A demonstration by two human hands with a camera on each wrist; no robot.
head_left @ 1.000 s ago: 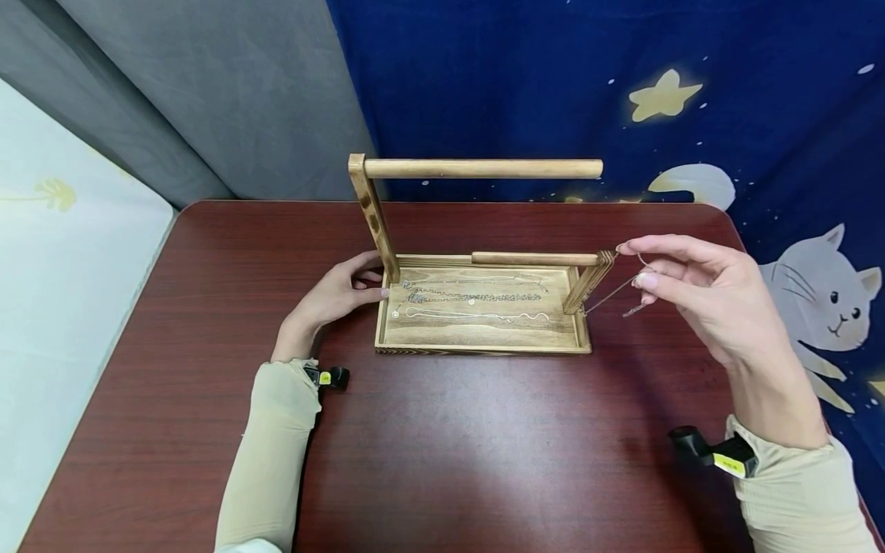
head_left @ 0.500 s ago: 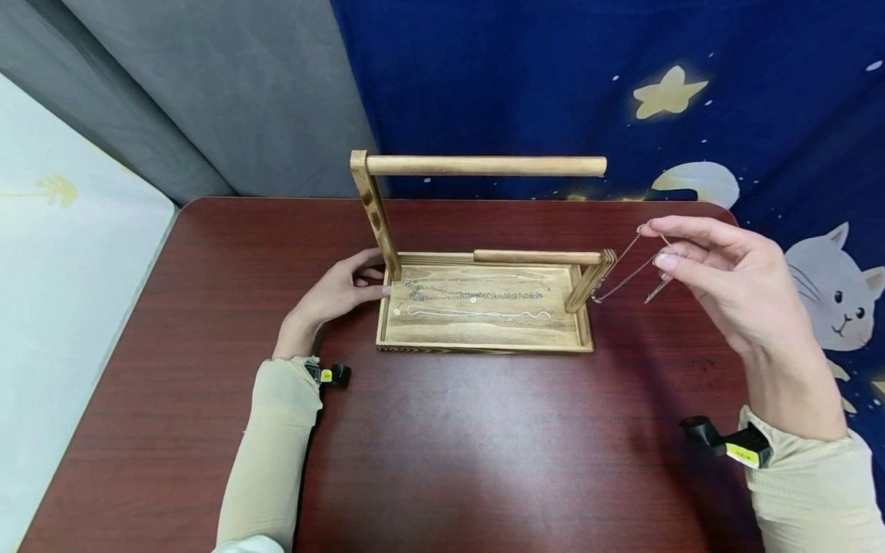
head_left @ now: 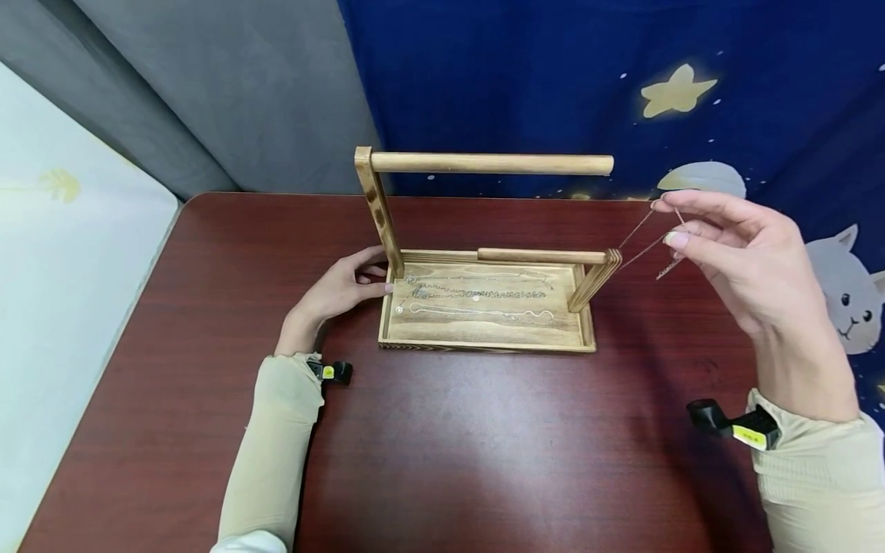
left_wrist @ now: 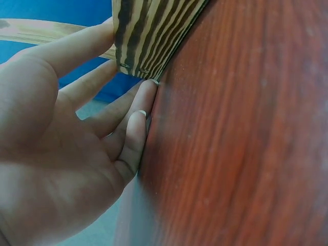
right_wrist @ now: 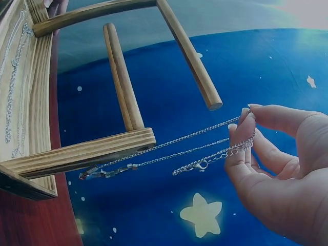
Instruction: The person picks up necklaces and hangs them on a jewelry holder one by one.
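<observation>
Right wrist view: necklace gripped by right hand, beside wooden stand

Item 1, necklace. I log it as running from the right fingertips down and leftward, its long axis aimed at the stand's short post; the beaded part lies just beside that post, contact unclear to me. The clasp dangles near the fingertips.

Item 2, upper bar. Free end left of and above the right fingertips, apart; the right hand is nearer.

Item 3, right fingers. Bent in, chain gripped at the tips.

Item 4, left hand. Fingers extended, touching the stand's left end.

Item 5, other necklaces. Laid in the tray, right of the left thumb.
</observation>
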